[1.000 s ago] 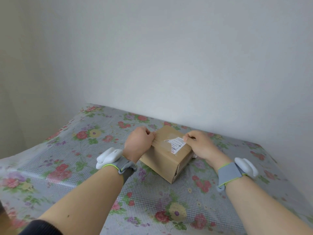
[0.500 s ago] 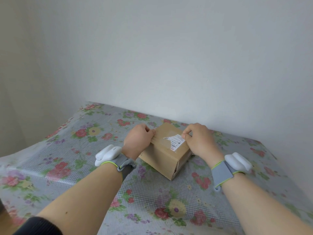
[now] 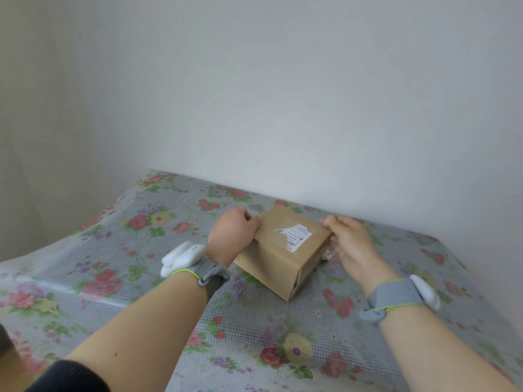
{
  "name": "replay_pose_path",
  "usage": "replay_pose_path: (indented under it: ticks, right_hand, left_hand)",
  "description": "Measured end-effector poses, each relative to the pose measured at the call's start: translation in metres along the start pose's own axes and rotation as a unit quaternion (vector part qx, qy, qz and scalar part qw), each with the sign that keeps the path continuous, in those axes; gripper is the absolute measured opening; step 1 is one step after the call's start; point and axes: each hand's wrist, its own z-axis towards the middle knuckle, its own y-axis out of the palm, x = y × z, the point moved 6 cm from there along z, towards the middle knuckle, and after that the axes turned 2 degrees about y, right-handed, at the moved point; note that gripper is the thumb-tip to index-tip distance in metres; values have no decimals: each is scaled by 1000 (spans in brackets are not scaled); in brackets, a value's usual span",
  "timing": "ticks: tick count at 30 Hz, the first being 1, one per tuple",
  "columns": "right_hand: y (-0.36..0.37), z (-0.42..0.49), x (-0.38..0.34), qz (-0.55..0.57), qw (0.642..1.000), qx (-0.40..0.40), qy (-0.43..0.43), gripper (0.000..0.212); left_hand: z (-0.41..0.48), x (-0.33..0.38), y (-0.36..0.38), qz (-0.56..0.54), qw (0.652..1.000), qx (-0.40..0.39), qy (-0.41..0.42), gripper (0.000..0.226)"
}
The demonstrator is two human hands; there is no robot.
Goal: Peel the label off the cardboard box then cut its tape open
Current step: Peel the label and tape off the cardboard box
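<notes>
Floral tablecloth [image 3: 119,281] against a white wall. The cardboard box [image 3: 268,267] sits mid-table with a partly torn label [image 3: 297,235] on top. Left hand [image 3: 232,236] grips its upper left edge. Right hand [image 3: 351,244], blurred, is just beside the right edge; whether it holds anything cannot be told.

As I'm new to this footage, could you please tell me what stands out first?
A box sits mid-table on a flowery cloth, a torn white label on its top. The left hand grips its left edge; the right hand hovers, blurred, beside its right side.
</notes>
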Motion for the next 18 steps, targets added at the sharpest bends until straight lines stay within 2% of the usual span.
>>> replay_pose_path:
  ticks: [1, 5, 8, 10, 14, 18]
  right_hand:
    - [-6, 2, 0, 16, 1000, 12, 1, 23]
    - [-30, 8, -1, -84, 992, 90, -40, 23]
    - [-44, 7, 5, -195, 969, 142, -45, 17]
    - [-45, 8, 13, -252, 958, 132, -23, 21]
    - [-32, 12, 32, -288, 956, 42, 31, 12]
    - [-21, 14, 34, -389, 921, 17, -20, 16]
  left_hand:
    - [0, 0, 0, 1, 1000, 0, 0, 29]
    - [1, 0, 2, 0, 1000, -2, 0, 29]
    - [0, 0, 1, -8, 1000, -1, 0, 27]
    - [0, 0, 1, -7, 1000, 1, 0, 27]
    - [0, 0, 1, -5, 1000, 4, -1, 28]
    - [0, 0, 0, -8, 1000, 4, -1, 28]
